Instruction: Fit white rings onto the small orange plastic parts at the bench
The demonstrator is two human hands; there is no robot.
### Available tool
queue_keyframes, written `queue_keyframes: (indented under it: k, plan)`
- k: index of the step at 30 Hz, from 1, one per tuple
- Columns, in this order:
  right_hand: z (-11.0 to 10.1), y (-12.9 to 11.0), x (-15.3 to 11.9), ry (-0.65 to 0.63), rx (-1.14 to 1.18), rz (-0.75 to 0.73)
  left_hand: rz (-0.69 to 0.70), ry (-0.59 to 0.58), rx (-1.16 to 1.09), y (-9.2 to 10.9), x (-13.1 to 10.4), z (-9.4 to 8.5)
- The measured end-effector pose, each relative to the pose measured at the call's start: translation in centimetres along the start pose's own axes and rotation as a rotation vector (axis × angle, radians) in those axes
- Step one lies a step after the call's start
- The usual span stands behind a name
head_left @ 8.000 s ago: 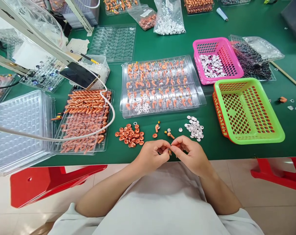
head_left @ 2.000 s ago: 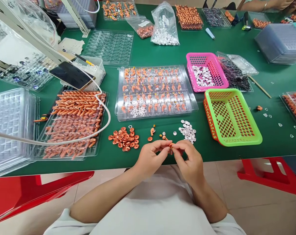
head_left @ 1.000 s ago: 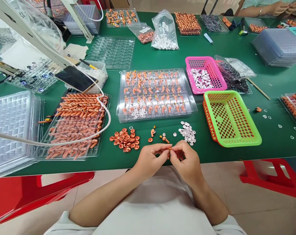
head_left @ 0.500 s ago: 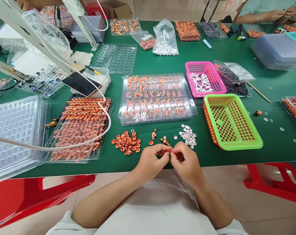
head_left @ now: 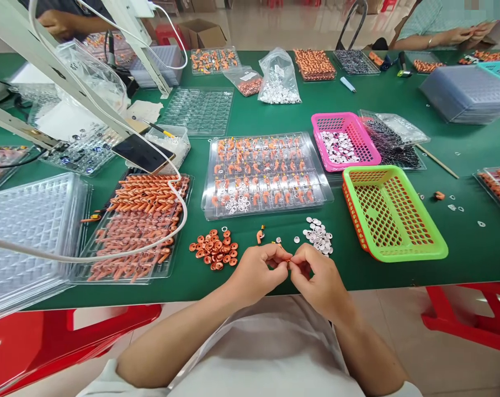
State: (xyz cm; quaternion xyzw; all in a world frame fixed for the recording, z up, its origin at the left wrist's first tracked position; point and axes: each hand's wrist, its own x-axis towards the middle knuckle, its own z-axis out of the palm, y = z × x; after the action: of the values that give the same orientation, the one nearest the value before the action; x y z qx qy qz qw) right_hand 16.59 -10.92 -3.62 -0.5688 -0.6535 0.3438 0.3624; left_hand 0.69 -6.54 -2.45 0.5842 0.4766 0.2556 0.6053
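Note:
My left hand point(head_left: 261, 273) and my right hand point(head_left: 319, 277) meet at the table's front edge, fingertips pinched together on a small orange part point(head_left: 289, 261) mostly hidden between them. Just beyond them lie a curved orange piece with a yellow-and-black end point(head_left: 260, 235) and a small round piece point(head_left: 278, 240). Left of my hands is a pile of orange cup-shaped pieces point(head_left: 214, 249); to the right, a pile of white discs point(head_left: 318, 236). Farther back sits a clear tray point(head_left: 268, 212) filled with rows of curved orange pieces.
A green basket point(head_left: 399, 256) and a pink basket point(head_left: 345, 165) stand at the right. At left are a tray of orange tubes point(head_left: 138, 231), a white cable point(head_left: 109, 257) and a phone point(head_left: 144, 153). Another person's hands point(head_left: 467, 36) show at the back right.
The view has tilted slightly, so the table appears lower. Both hands remain pinched together; my left hand now covers the orange cup piece and most of the curved piece beside it.

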Motion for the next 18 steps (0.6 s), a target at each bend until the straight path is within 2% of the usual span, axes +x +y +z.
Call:
queue_keyframes:
  k: [4, 7, 9, 13, 15, 18]
  plan:
    - [0.2, 0.1, 0.1, 0.013, 0.023, -0.049, -0.034, 0.010, -0.088, -0.2, 0.0, 0.0]
    - [-0.2, 0.3, -0.1, 0.051, 0.110, -0.085, -0.067, 0.022, -0.257, -0.2, 0.2, -0.2]
    - [-0.4, 0.5, -0.7, 0.090, 0.217, -0.015, -0.079, 0.041, -0.365, 0.0, 0.3, -0.3]
    - [0.2, 1.1, -2.0, 0.116, 0.495, 0.259, -0.024, 0.112, -0.410, 0.5, 0.1, -0.1]
    - [1.1, 1.1, -2.4, 0.116, 0.604, 0.302, 0.027, 0.142, -0.377, 0.4, -0.1, 0.2]
    - [2.3, 0.6, -2.3, 0.196, 0.671, 0.299, 0.140, 0.209, -0.282, -0.1, -0.4, 1.0]
